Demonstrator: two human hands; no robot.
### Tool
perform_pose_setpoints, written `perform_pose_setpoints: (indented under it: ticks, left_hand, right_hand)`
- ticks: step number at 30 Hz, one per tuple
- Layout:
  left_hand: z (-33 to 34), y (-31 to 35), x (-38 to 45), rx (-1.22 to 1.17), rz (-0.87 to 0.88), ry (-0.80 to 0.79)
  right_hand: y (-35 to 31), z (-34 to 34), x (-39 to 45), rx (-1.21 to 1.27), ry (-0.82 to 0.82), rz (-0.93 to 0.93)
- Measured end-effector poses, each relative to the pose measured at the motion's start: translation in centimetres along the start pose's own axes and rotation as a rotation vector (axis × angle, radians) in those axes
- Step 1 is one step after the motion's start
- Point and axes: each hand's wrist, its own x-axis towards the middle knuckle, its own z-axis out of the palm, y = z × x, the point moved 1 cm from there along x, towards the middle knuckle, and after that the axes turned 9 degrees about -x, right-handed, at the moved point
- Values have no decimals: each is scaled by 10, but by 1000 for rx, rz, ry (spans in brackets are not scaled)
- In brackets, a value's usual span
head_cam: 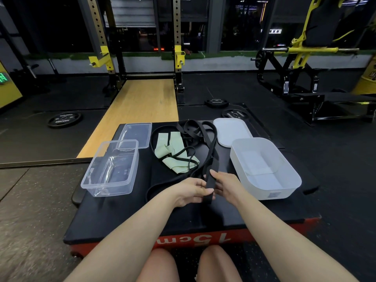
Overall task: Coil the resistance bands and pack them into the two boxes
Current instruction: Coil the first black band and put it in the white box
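Note:
A wide black resistance band (pixel 211 159) runs from a tangled pile at the back of the black platform (pixel 126 216) down to my hands. My left hand (pixel 193 190) and my right hand (pixel 224 185) both pinch its folded near end (pixel 210 184) between thumb and fingers. A pale green flat band (pixel 173 151) lies in the pile with thin black bands (pixel 183 157) looped over it. A clear plastic box (pixel 110 167) stands empty at the left. A white box (pixel 264 167) stands empty at the right.
The clear lid (pixel 136 135) lies behind the clear box and the white lid (pixel 232 131) behind the white box. Weight plates (pixel 64 119) lie on the dark floor. A squat rack (pixel 138 47) with a wooden floor strip stands ahead. My knees are below the platform's red edge.

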Motion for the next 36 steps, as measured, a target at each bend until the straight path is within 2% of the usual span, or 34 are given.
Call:
perform_pose_setpoints:
  ticks: [2, 5, 7, 10, 19, 22, 25, 27, 29, 32, 36]
  left_hand:
    - [-2, -2, 2, -32, 36, 56]
    - [-11, -2, 6, -101, 103, 241]
    - [-15, -4, 9, -75, 97, 300]
    - [-13, -6, 16, -40, 51, 301]
    - [7, 7, 42, -177, 8, 283]
    - [6, 9, 49, -217, 12, 268]
    - [4, 2, 58, -221, 23, 284]
    - [3, -7, 63, -205, 25, 323]
    - [2, -12, 65, -142, 20, 331]
    - [3, -15, 67, -25, -9, 290]
    - [2, -14, 70, 155, -13, 153]
  right_hand:
    - [3, -3, 1, -18, 1, -25]
    - [6, -7, 2, -53, 8, -62]
    - [6, -9, 1, -70, -8, -67]
    - [4, -9, -3, -114, -48, -74]
    - [10, -19, 1, -340, -160, -164]
    - [9, -22, 0, -409, -220, -121]
    - [11, -28, 4, -397, -289, 0]
    - [10, -30, 7, -347, -244, 110]
    - [12, -34, 18, -303, -87, 176]
    - [13, -33, 35, -368, 23, 118]
    - [17, -31, 57, -374, 177, 82]
